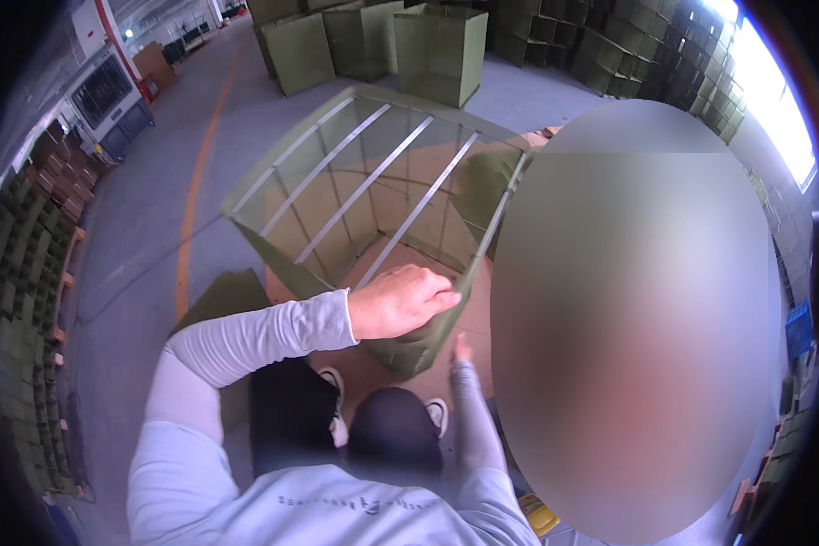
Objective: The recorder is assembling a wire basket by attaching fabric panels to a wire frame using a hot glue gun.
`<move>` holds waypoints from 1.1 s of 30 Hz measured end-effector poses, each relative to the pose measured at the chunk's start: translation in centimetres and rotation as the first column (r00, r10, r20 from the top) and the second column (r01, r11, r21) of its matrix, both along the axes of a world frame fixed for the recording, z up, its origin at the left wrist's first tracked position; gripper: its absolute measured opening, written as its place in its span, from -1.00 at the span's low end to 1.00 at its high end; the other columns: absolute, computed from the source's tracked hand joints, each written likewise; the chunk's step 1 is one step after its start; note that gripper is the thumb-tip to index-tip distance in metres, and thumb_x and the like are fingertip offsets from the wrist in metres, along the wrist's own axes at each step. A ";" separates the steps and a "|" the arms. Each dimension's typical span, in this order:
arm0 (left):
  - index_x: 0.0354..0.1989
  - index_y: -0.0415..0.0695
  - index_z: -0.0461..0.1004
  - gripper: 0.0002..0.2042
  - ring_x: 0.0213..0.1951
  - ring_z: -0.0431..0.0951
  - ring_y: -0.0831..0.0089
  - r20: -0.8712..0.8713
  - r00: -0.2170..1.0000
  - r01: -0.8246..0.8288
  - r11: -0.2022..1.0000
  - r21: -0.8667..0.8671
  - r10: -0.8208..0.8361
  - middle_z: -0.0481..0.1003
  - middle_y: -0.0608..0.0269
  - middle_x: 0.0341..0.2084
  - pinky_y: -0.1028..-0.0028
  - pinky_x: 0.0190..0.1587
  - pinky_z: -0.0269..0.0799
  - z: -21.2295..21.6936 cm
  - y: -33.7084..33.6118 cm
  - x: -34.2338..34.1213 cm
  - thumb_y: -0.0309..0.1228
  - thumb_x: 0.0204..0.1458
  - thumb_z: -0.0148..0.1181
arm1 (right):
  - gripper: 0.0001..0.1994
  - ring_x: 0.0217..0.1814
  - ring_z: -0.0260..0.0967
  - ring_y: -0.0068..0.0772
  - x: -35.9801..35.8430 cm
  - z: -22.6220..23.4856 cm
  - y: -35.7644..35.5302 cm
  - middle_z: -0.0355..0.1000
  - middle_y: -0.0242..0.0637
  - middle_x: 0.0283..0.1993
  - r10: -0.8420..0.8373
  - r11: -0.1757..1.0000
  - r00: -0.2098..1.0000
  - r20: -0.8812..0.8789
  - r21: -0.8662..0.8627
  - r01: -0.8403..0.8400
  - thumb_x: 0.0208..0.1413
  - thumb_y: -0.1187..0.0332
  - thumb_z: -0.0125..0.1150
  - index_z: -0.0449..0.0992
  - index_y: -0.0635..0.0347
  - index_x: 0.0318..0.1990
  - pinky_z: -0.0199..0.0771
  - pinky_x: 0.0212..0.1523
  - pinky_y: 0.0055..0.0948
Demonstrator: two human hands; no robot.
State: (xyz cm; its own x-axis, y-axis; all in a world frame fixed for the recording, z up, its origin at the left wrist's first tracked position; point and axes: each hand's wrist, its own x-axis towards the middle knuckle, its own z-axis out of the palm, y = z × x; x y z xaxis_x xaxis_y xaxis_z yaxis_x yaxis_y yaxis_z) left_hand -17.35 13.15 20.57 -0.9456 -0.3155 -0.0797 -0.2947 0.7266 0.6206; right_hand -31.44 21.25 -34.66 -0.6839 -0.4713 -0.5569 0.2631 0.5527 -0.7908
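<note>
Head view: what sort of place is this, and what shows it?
Probably a warehouse or workshop: stacked olive-green boxes at upper right, a long orange floor line, and piled brown boxes at left.

One olive-green box [400,196] is near the middle of the view; its wide side faces upward, and several pale, straight strips [373,182] cross it.

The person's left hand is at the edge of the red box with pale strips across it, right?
Not quite: the head view shows that the box is olive green, not red. The left hand is at its edge, and pale strips cross it.
</note>
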 end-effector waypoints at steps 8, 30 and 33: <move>0.11 -0.37 0.35 -0.27 0.17 0.35 0.11 -0.556 0.518 -0.840 0.509 -0.187 0.651 0.34 -0.19 0.12 0.29 0.20 0.22 0.9 -27.4 16.9 0.12 0.03 0.14 | -0.43 0.31 0.20 -0.31 -1.2 39.3 5.0 0.28 -0.23 0.26 -0.172 0.640 0.981 -0.093 -0.768 0.040 0.29 -0.04 -0.08 0.28 0.24 0.24 0.17 0.24 -0.32; -0.19 -0.23 0.51 -0.46 -0.37 0.45 0.53 -0.323 0.544 -0.482 0.604 0.635 0.774 0.48 0.41 -0.41 0.40 -0.23 0.41 -3.6 -16.3 21.8 0.10 0.18 -0.03 | -0.20 0.24 0.22 -0.32 1.9 48.0 6.7 0.24 -0.22 0.27 -0.137 0.604 0.991 0.010 -0.792 0.092 0.21 -0.28 -0.24 0.09 0.24 0.34 0.21 0.26 -0.33; 0.23 -0.27 0.26 -0.23 0.25 0.21 0.36 -0.359 0.721 -0.297 0.733 0.612 0.592 0.29 0.09 0.19 0.27 0.28 0.06 -6.6 -16.8 23.3 0.25 0.16 -0.19 | -0.21 0.23 0.23 -0.28 4.4 47.2 7.1 0.25 -0.17 0.25 0.005 0.533 0.999 0.035 -0.846 0.027 0.22 -0.27 -0.26 0.11 0.27 0.32 0.16 0.27 -0.34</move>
State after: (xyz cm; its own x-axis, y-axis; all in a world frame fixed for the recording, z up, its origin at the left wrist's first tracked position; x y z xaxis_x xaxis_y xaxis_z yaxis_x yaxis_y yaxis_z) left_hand 5.99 -3.65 13.99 -0.6381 -0.7646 0.0902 -0.0403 0.1501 0.9878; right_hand -27.01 28.34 12.49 -0.6834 -0.7259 0.0782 0.2963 -0.3736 -0.8790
